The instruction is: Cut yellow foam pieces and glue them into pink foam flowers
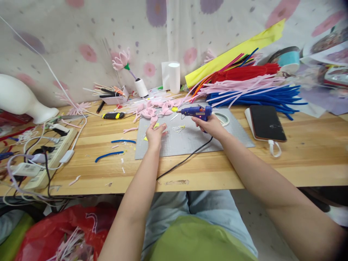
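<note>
In my right hand [208, 125] is a blue hot glue gun [197, 112], its nozzle pointing left and a small red light lit on its side. Its black cord [185, 159] trails down to the table's front edge. My left hand [155, 136] is closed on a pink pipe-cleaner petal [154, 120] that shows just above the fingers; the fingertips are partly hidden. Yellow pieces [146, 138] show beside this hand. Beyond it lie several pink petals [148, 111]. A small heap of white stems [178, 128] rests on the grey mat [174, 148] between my hands.
Pipe cleaners in blue [252, 98], pink and red [244, 73] are piled at the back right. A black phone-like device [268, 123] lies right of the mat. At left are a utility knife [113, 115], blue pipe cleaners [109, 156] and a cabled power strip [51, 159].
</note>
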A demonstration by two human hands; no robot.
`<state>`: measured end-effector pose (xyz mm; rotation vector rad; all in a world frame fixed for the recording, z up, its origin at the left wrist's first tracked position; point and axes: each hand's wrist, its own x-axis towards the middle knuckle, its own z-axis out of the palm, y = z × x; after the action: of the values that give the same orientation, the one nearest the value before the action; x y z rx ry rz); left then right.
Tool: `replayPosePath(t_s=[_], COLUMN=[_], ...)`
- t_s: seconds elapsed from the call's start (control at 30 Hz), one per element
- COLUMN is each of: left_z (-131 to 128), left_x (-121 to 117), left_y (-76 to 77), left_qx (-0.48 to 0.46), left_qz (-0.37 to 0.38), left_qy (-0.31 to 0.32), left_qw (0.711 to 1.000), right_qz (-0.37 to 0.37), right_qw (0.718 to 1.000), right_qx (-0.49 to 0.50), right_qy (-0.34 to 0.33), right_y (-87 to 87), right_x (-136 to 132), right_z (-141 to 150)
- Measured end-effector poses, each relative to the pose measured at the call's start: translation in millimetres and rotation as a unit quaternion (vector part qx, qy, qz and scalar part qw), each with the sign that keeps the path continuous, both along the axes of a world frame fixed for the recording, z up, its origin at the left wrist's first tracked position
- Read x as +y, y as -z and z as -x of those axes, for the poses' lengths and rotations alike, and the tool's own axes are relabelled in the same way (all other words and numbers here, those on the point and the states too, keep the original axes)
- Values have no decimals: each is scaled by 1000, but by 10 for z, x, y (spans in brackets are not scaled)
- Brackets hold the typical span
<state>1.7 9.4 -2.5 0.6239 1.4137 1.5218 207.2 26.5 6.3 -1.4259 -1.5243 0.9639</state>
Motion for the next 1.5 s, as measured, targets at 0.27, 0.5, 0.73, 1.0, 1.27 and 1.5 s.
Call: replayPosePath(t_s=[0.27, 0.5, 0.73, 1.0, 1.27, 1.5], left_z=[17, 22, 16, 11, 18, 65], left_x=[-6, -7, -18, 5, 97, 335], left_y=[-31, -22, -35, 12, -141, -354], left_qx=[-20, -8, 13, 68, 114, 287], left_qz=[10, 4, 7, -14, -8, 39], left_qy=[0, 3, 8, 14, 129, 274], left_qw=[1000, 1000, 1000, 997, 985, 917], right_qz=[1, 7, -1, 36, 17, 3], right_qw=[999, 999, 996, 994, 992, 992], right_qx=[9, 13, 12, -13, 17, 15], right_qy=[33, 42, 86, 104, 127, 127], right_y=[40, 31, 198, 217, 265, 269], right_x=[20, 15, 110, 115, 166, 189], right_z=[-2, 4, 27, 42, 48, 57])
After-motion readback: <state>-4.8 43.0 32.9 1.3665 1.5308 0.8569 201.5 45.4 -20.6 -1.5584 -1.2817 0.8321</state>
